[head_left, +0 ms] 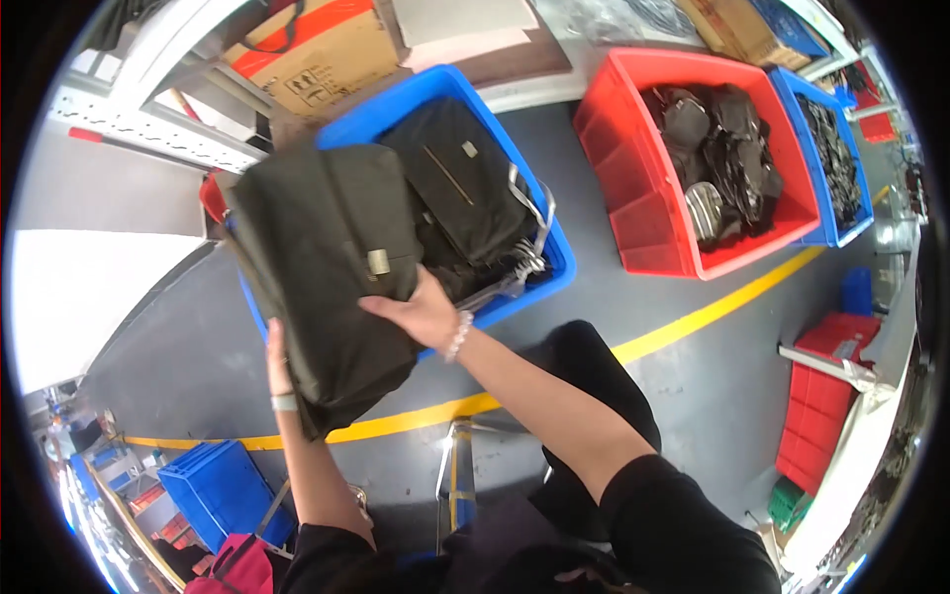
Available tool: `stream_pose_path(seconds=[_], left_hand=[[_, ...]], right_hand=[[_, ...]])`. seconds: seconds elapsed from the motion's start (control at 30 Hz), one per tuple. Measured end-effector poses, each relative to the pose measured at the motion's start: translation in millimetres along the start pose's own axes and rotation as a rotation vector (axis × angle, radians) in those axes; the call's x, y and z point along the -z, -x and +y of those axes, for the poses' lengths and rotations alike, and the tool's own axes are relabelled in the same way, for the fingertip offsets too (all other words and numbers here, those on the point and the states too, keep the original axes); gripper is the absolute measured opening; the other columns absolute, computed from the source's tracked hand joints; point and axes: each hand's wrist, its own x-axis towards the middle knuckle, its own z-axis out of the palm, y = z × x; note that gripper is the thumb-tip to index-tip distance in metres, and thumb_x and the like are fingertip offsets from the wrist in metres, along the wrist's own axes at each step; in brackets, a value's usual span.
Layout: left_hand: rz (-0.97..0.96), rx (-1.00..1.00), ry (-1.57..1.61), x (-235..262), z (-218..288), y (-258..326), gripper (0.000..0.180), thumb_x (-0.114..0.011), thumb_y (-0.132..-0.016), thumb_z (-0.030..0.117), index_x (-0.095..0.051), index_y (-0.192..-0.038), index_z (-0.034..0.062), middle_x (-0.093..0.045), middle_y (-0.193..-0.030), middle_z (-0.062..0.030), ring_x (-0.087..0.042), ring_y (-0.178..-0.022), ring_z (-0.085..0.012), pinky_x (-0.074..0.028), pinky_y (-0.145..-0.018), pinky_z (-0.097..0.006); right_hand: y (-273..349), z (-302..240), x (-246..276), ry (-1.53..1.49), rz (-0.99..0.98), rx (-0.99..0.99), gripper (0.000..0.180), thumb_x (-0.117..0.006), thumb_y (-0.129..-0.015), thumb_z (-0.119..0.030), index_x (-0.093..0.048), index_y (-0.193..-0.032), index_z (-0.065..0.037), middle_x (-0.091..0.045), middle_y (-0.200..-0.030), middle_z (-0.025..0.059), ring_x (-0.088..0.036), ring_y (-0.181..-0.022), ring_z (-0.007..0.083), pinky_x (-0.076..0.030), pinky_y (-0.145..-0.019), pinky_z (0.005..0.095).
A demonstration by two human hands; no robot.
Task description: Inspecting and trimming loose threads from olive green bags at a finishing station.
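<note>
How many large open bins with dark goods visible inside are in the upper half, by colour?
Blue: 2 (a near blue bin partly behind the held dark bag, a far-right blue bin)
Red: 1 (a red bin between them)
Total: 3

Shows 1 red bin [641, 213] right of the hands [424, 315], 1 orange-banded cardboard box [341, 61] beyond, 1 blue crate [220, 490] to their left.
</note>
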Motion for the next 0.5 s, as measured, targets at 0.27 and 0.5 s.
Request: stream_pose_path(seconds=[0.27, 0.5], left_hand=[[-0.11, -0.086, -0.153, -25, 36, 38, 0.057, -0.051, -0.103, 0.045, -0.058, -0.133, -0.0025, -0.063, -0.13, -0.0149, -0.063, -0.115, -0.0254, -0.048, -0.104, -0.036], [-0.147, -0.3, -0.353, -10, 120, 105, 0.053, -0.05, -0.104, 0.041, -0.058, -0.134, -0.0014, -0.062, -0.131, -0.0162, -0.062, -0.117, -0.0269, -0.046, -0.106, -0.037]], right_hand=[[117, -122, -95, 0.365, -0.213, 0.277, 0.082, -0.084, -0.081, -0.015, -0.039, -0.147, 0.005, -0.064, -0.131, 0.0187, -0.064, -0.121, 0.0243, -0.048, -0.102, 0.0349], [184, -235, -134, 0.573, -0.271, 0.728, 0.099, -0.074, -0.079, -0.018, -0.017, -0.159, -0.003, -0.06, -0.068, 0.0217, -0.06, -0.064, 0.043, -0.049, -0.063, 0.0437]])
